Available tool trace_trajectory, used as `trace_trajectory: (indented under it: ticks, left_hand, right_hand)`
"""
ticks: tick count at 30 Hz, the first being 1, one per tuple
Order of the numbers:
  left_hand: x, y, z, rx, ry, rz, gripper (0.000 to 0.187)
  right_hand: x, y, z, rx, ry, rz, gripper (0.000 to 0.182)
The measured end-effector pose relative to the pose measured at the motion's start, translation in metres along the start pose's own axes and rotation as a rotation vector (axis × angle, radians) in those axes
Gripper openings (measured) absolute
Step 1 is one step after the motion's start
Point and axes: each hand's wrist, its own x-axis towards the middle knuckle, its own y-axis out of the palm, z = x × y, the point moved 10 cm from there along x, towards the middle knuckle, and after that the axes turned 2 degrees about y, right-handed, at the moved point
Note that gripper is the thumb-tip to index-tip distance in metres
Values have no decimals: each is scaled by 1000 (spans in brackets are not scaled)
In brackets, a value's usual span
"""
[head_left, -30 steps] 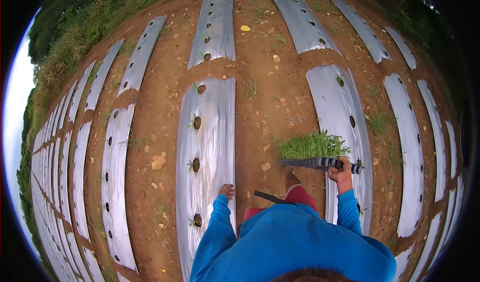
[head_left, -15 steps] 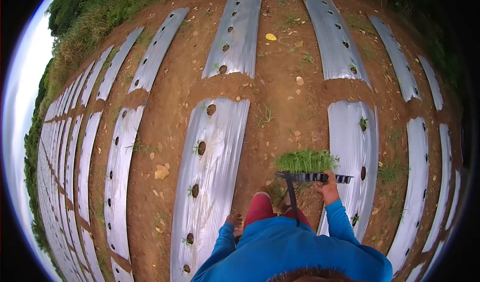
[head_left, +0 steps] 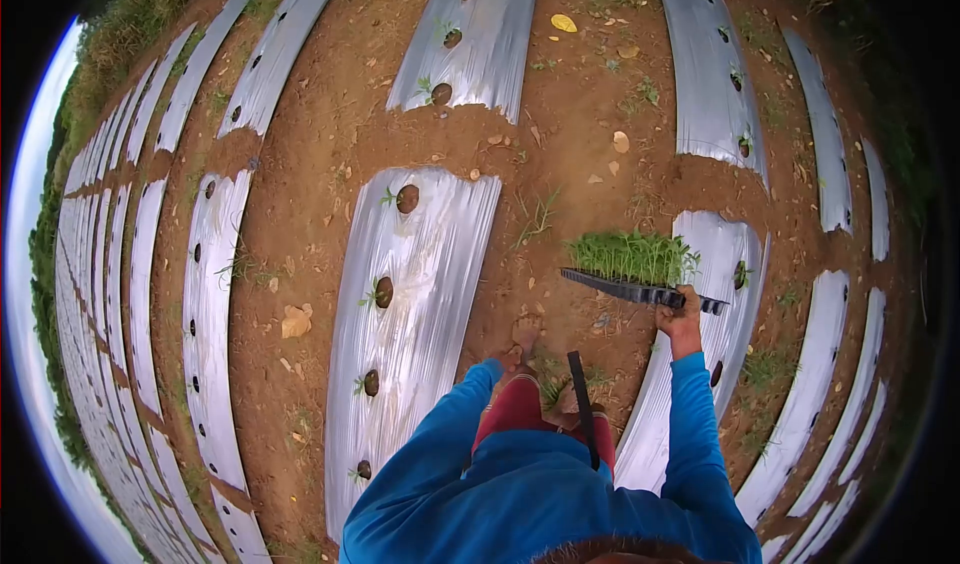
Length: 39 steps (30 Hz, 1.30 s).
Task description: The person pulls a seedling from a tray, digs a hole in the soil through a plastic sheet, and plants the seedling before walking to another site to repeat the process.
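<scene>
Head view: right hand [head_left: 682,326] closed on the near edge of the tray [head_left: 640,290] of seedlings [head_left: 634,255]. Tray's long axis runs left-right, carried over the soil path beside the right sheet [head_left: 705,254]. Left hand [head_left: 503,362] empty, hangs by the leg, grip unclear; centre sheet [head_left: 420,294] lies to its left.

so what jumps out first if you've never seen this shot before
First come the long strips of silver plastic mulch running over red-brown soil, punched with planting holes, some holding small seedlings. Right of centre, the person's right hand holds a black tray of dense green seedlings out over the bare path. At the bottom, the bright blue sleeves fill the frame; the left hand is down by the red-clad legs, apparently holding nothing.
</scene>
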Motion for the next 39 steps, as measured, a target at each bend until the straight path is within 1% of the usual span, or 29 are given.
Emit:
trace_trajectory:
  ticks: [1,2,3,5,6,7,8,9,10,11,14,16,18,19,20,21,23,25,26,27,29,30,31,33,34,35,36,37,39]
  left_hand:
    - [0,14,-13,-95,-126,125,27]
    - [-2,12,-50,-134,-27,109,26]
    - [13,25,-60,-102,4,158,28]
    - [48,61,-51,60,96,261,33]
    - [65,76,-46,140,156,302,36]
    - [75,91,-41,203,209,339,40]
    - [84,110,-33,260,264,375,44]
    - [86,126,-31,310,321,407,47]
    - [90,140,-23,318,327,418,51]
    - [90,153,-18,330,348,434,55]
    - [71,163,-33,212,219,429,29]
    - [85,187,-12,301,199,436,28]
    - [81,206,2,361,137,481,31]
    - [73,204,-12,382,89,518,35]
    - [69,206,-13,402,39,553,39]
    - [75,216,1,413,76,552,39]
    - [93,243,29,432,154,547,39]
    - [86,241,16,404,104,558,35]
    - [81,244,14,399,82,579,33]
    - [84,248,24,444,111,563,32]
    - [97,275,40,556,214,599,30]
    - [110,296,84,466,156,664,28]
    - [131,319,149,380,87,731,26]
    - [133,348,190,375,-8,854,26]
    - [122,345,167,448,-23,915,30]
    - [117,345,138,524,-28,960,35]
    - [114,349,114,565,31,956,32]
    - [108,354,94,601,84,944,31]
    - [111,368,87,646,118,966,27]
  right_hand:
    - [26,1,6,-15,4,-55,17]
    - [34,23,3,-1,41,-36,17]
    - [52,30,9,-14,-10,-16,18]
    - [62,67,8,-27,-13,29,18]
    - [88,70,15,-36,-17,15,18]
    - [102,83,16,-58,11,56,19]
    - [114,94,16,-80,41,94,20]
    - [134,94,22,-72,28,84,20]
    - [152,92,23,-69,21,74,19]
    - [155,104,22,-75,7,112,18]
    - [175,111,11,-85,38,156,15]
    - [192,104,9,-111,20,183,14]
    - [205,86,7,-119,12,184,13]
    - [209,77,6,-109,11,178,14]
    - [216,64,2,-99,14,172,15]
    - [227,46,1,-90,17,224,17]
    - [235,10,-4,-122,13,216,16]
    - [225,-14,-12,-114,-25,180,16]
    - [228,-34,-22,-134,3,180,15]
    - [235,-61,-29,-145,16,169,14]
    - [255,-135,-33,-113,0,126,11]
    - [268,-179,-44,-75,-5,93,9]
    - [273,-214,-52,-94,0,52,8]
    - [294,-284,-76,-59,48,-20,8]
    - [306,-322,-93,-2,90,-47,8]
    - [317,-363,-104,17,78,-126,9]
    - [323,-399,-113,38,75,-202,10]
    - [324,-419,-117,45,69,-215,11]
    - [334,-446,-120,45,61,-218,15]
